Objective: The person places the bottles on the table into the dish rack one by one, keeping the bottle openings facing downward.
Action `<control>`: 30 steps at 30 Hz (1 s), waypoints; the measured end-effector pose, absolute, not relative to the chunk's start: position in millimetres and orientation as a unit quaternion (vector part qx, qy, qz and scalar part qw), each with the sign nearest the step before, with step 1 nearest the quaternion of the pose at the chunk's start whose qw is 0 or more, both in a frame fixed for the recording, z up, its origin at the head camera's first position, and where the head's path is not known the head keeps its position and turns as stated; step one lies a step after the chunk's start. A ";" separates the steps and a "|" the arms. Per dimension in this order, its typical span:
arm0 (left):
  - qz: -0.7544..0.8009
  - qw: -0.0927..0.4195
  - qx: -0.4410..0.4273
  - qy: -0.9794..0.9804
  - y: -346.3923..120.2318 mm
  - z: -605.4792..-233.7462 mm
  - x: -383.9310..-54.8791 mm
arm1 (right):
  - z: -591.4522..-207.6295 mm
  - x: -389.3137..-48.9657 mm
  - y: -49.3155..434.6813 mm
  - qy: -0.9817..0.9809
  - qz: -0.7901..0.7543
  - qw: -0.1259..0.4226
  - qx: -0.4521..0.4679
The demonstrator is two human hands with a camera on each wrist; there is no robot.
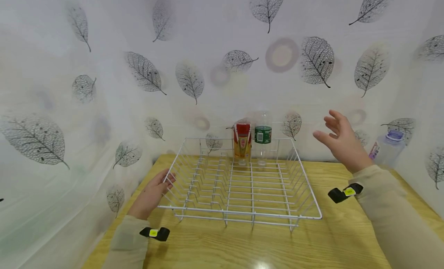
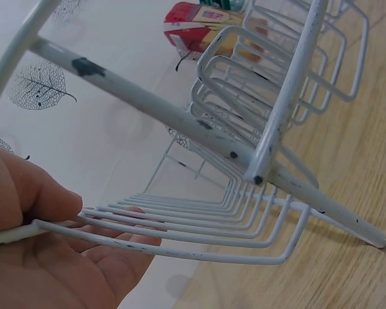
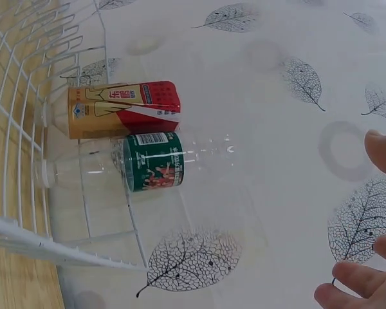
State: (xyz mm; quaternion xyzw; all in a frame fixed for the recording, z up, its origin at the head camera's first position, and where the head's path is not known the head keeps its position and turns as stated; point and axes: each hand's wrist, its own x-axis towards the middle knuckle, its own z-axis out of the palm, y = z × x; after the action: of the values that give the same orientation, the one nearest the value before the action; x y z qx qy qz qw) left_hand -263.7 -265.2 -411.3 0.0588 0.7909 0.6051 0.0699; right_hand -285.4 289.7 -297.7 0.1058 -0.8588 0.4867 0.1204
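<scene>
A white wire dish rack (image 1: 239, 212) stands on the wooden table. My left hand (image 1: 154, 192) grips its left side rim; in the left wrist view the thumb (image 2: 48, 196) lies over the wire and the fingers reach underneath. Upside down at the rack's back stand two bottles: one with a red and yellow label (image 1: 242, 142), the other clear with a green label (image 1: 263, 135). Raised to the right of the rack, my right hand (image 1: 341, 143) has its fingers spread and holds nothing. Just beyond it is a large clear bottle with a purple neck (image 1: 387, 148).
A whitish sheet printed with dark leaves (image 1: 222, 88) hangs behind and along both sides of the table (image 1: 215, 244). Upright wire dividers (image 1: 197, 184) run along the rack's left half. Bare table top shows in front of the rack.
</scene>
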 end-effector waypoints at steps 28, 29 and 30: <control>0.607 0.062 0.073 0.789 -264.6 -410.2 -263.0 | -394.4 -223.3 415.6 -0.834 0.448 0.282 -0.154; 0.607 0.062 0.075 0.788 -264.8 -410.2 -262.6 | -401.3 -224.7 420.2 -0.835 0.452 0.270 -0.160; 0.607 0.061 0.076 0.789 -264.9 -410.0 -262.0 | -408.2 -226.1 424.3 -0.835 0.458 0.257 -0.165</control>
State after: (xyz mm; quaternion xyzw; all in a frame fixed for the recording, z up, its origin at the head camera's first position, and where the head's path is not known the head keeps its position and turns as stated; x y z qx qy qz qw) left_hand -262.0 -264.9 -410.0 0.0763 0.7887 0.6069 0.0612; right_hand -226.1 424.3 -408.2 -0.1646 -0.8346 0.4585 0.2572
